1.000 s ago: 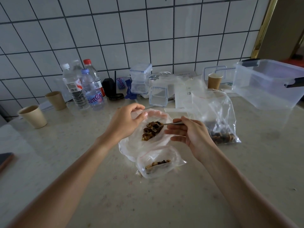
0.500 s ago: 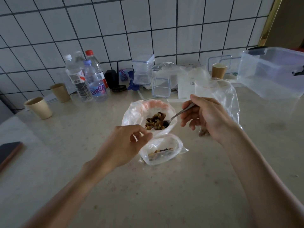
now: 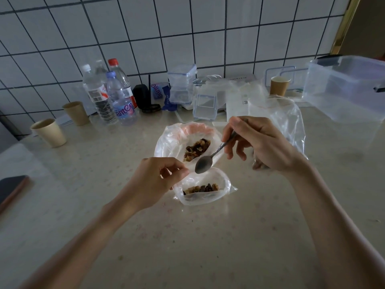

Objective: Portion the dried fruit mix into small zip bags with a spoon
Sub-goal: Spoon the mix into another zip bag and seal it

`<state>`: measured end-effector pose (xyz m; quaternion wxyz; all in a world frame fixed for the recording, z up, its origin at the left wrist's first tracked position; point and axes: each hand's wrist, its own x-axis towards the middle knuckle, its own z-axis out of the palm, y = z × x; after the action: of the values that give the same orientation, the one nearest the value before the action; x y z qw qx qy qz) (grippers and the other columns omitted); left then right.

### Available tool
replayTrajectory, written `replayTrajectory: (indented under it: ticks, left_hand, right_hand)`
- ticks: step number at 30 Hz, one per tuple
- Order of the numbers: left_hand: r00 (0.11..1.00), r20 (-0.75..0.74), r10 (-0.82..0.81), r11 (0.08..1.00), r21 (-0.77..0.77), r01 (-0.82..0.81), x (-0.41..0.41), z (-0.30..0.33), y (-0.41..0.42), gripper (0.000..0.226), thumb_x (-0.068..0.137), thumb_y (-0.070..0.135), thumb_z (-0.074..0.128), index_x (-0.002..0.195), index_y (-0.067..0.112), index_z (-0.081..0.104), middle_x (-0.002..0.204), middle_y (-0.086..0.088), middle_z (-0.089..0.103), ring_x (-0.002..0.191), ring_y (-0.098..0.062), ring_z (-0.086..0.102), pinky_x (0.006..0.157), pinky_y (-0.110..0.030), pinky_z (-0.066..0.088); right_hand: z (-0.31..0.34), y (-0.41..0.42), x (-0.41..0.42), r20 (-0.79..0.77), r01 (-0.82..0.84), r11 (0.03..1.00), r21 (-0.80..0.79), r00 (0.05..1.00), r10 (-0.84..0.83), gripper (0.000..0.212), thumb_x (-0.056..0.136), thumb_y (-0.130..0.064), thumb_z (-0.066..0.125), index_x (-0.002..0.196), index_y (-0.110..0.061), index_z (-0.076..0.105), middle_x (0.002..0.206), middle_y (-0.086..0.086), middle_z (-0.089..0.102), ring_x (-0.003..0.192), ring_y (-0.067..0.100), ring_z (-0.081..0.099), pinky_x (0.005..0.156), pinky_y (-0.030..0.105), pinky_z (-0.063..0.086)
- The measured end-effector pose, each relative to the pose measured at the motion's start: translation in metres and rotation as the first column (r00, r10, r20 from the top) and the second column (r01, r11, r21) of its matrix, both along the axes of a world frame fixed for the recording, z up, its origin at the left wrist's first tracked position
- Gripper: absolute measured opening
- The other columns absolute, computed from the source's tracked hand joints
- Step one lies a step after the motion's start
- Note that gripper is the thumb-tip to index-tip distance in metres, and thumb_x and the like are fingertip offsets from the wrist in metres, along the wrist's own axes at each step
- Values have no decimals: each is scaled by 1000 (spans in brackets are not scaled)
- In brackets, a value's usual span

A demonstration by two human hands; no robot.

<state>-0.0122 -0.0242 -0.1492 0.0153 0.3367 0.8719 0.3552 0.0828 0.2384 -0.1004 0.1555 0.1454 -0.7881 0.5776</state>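
Dried fruit mix [image 3: 196, 149] sits mid-bench in its open source bag. The right hand [image 3: 258, 142] pinches an empty spoon [image 3: 204, 164]; the left hand [image 3: 158, 180] pinches the small zip bag [image 3: 203, 189]. Likely between scoops: reload next.

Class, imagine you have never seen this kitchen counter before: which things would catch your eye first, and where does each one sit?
At the centre, the right hand holds a small metal spoon, its bowl looking empty, over a small clear zip bag with some dried fruit mix inside. The left hand pinches that bag's rim. Just behind lies a larger clear plastic bag holding more brown fruit.
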Motion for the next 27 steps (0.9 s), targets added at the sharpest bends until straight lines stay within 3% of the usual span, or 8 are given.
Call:
replayTrajectory:
  ticks: [4,9,13,16,19,22,24,27]
  left_hand:
    - [999,-36,16,1000,1,-16,-2,4,-1,12,90,52,70,92,43,76,83,26,73,68,-1,68,62,-10,47]
    - [972,-170,164,972,198,-129,-25,11,6,30,80,65,68,87,35,69,77,14,69,66,-6,63,61,-15,48]
    - [857,-274,437,890,270,-367,-45,3,17,59,78,54,84,113,16,57,104,5,57,83,-17,58,75,-35,52]
    - [882,-56,467,882,107,-460,-54,-2,26,86,78,63,80,138,12,46,124,-1,54,106,-23,59,90,-43,54]
    - [911,64,406,913,-53,-404,-58,-9,34,61,85,63,72,117,14,57,101,1,65,89,-19,63,69,-35,51]
    - [944,95,315,946,52,-321,-56,-13,34,30,95,44,67,92,13,67,84,-3,70,78,-26,69,62,-33,53]
    - [954,137,266,943,169,-288,-52,-12,33,17,99,31,66,99,15,70,89,-3,74,83,-25,72,67,-36,57]
    - [969,124,215,938,249,-240,-47,-11,34,18,100,22,64,116,13,68,99,-6,76,85,-24,75,74,-42,63]
  right_hand:
    - [-8,-1,-8,58,163,975,-151,986,-155,43,113,-29,40,94,0,65,76,17,72,66,31,69,46,33,48]
    - [-20,-5,-19,265,357,862,-360,925,-273,44,111,-34,44,99,1,68,85,19,78,74,33,77,48,32,56]
    - [-26,-12,-23,404,398,811,-429,888,-222,44,110,-37,46,106,0,68,91,17,79,85,33,79,54,32,60]
    - [-29,-18,-25,472,386,803,-454,869,-151,43,110,-36,47,110,2,66,95,19,79,89,33,79,62,36,63]
    - [-34,-24,-25,513,363,813,-455,853,-94,42,110,-34,48,110,4,67,95,20,79,89,32,79,66,34,65]
    - [-39,-27,-27,552,351,834,-425,831,-69,43,110,-34,48,110,4,69,95,20,79,90,31,79,70,33,63]
    - [-41,-29,-29,559,347,831,-434,828,-53,41,110,-32,50,111,4,69,97,20,79,92,32,79,77,36,62]
    - [-46,-30,-31,560,382,784,-490,827,-54,36,109,-25,53,110,7,69,97,21,79,92,33,79,75,35,65]
